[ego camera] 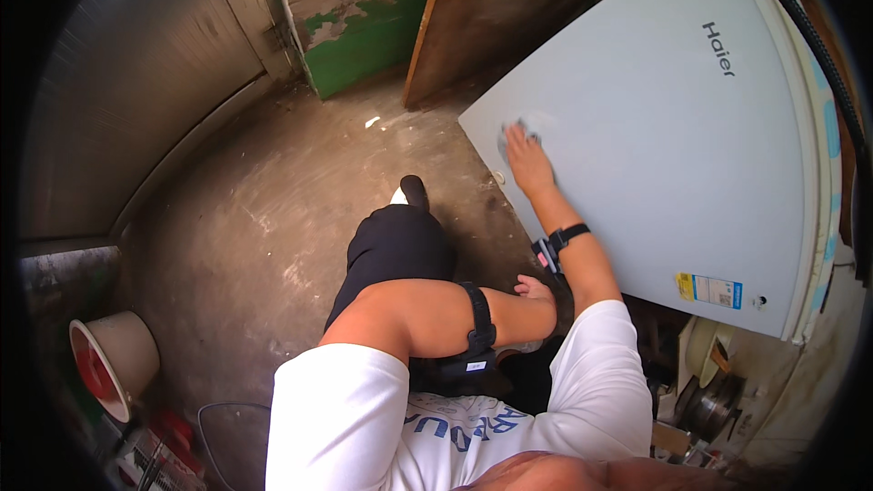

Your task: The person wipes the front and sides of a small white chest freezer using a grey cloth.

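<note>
My right hand [528, 160] lies flat on the white front panel of a Haier refrigerator or freezer [655, 150], near its lower corner. Beneath the fingers is a greyish cloth [503, 143], blurred and mostly covered by the hand. A damp-looking smear shows on the panel just past the fingertips. My left hand [535, 288] rests by my bent knee, below the appliance's edge, with loosely curled fingers slightly apart. Nothing is visible in it, though the palm is partly hidden. Both arms wear black straps with small devices.
A black hose or cable [811, 34] curves along the upper right. At left stand a metal door [150, 82] and a pale bucket [129, 348] with something red inside. A wooden board [426, 27] leans at the top. Pots [709, 402] sit at lower right on the concrete floor [225, 252].
</note>
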`<state>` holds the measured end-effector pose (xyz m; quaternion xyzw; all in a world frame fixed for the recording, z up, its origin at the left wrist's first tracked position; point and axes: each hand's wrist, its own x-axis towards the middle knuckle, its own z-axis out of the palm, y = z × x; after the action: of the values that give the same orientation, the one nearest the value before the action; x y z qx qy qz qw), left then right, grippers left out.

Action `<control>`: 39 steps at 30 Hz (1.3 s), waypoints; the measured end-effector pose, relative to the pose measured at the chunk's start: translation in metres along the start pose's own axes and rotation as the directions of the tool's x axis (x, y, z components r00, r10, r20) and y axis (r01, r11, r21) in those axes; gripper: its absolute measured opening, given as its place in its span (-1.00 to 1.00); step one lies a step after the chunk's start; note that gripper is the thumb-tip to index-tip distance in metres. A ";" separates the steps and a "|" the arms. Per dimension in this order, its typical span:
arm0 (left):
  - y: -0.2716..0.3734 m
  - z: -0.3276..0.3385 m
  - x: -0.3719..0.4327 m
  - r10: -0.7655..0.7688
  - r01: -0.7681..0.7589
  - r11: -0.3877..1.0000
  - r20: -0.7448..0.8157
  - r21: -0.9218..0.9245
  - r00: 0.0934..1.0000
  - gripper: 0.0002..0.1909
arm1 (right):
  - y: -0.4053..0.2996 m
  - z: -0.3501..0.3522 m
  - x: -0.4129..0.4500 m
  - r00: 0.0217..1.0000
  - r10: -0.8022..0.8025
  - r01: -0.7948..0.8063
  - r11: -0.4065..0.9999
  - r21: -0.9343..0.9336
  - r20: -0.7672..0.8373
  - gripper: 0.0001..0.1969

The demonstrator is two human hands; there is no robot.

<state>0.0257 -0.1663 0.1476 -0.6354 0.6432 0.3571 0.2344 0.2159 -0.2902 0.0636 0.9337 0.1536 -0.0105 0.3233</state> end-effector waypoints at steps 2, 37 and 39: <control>0.000 0.008 0.013 -0.003 0.004 1.000 0.068 -0.012 0.998 -0.55 | -0.027 0.013 -0.029 0.962 -0.146 0.153 0.988 -0.013 0.231 -0.63; -0.005 0.020 0.030 -0.046 0.042 0.994 -0.029 -0.105 0.999 -0.58 | -0.021 -0.022 -0.007 0.909 -0.242 0.225 0.970 0.088 0.339 -0.70; -0.012 0.008 0.011 -0.011 0.001 0.993 -0.087 -0.121 0.996 -0.59 | -0.006 -0.035 -0.053 0.972 -0.166 0.157 0.985 0.067 0.166 -0.72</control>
<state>0.0352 -0.1667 0.1327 -0.6654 0.6282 0.3665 0.1683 0.1610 -0.2791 0.0937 0.9221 0.2003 -0.1211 0.3081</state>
